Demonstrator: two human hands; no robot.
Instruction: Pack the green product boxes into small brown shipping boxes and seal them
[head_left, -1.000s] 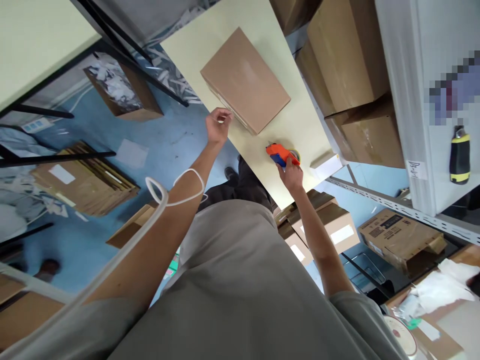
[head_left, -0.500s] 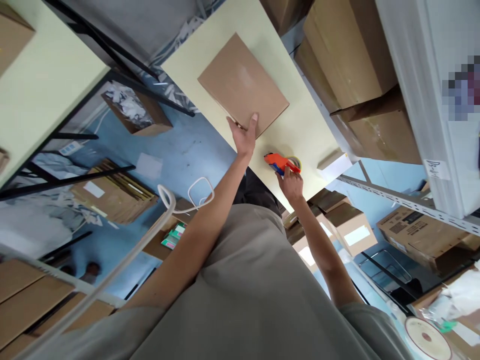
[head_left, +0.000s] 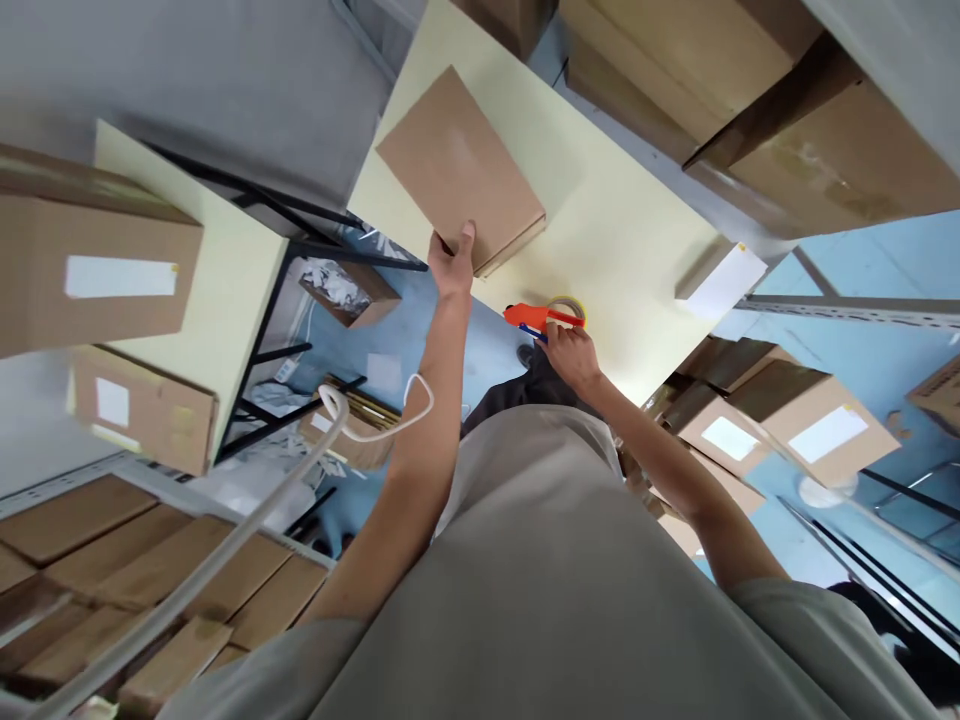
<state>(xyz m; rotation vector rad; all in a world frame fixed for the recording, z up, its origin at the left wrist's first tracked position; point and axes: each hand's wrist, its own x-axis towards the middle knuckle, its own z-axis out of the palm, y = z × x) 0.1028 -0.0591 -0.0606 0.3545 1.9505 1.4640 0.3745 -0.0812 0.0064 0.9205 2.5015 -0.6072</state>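
A flat brown cardboard box [head_left: 457,170] lies on the pale yellow table [head_left: 622,250]. My left hand [head_left: 452,265] grips the box's near edge, thumb on top and fingers under the rim. My right hand [head_left: 568,355] is closed on the handle of an orange and blue tape dispenser [head_left: 538,316] that rests on the table near its front edge, a roll of tape on it.
A small white-faced box [head_left: 718,276] sits at the table's right edge. Large cartons [head_left: 757,90] fill the shelves behind. A second table [head_left: 225,270] with a labelled carton [head_left: 90,265] stands at left. More cartons lie on the blue floor.
My left hand went from the table's front edge to the box and now grips its near edge. The view swung left. My right hand stayed on the tape dispenser.
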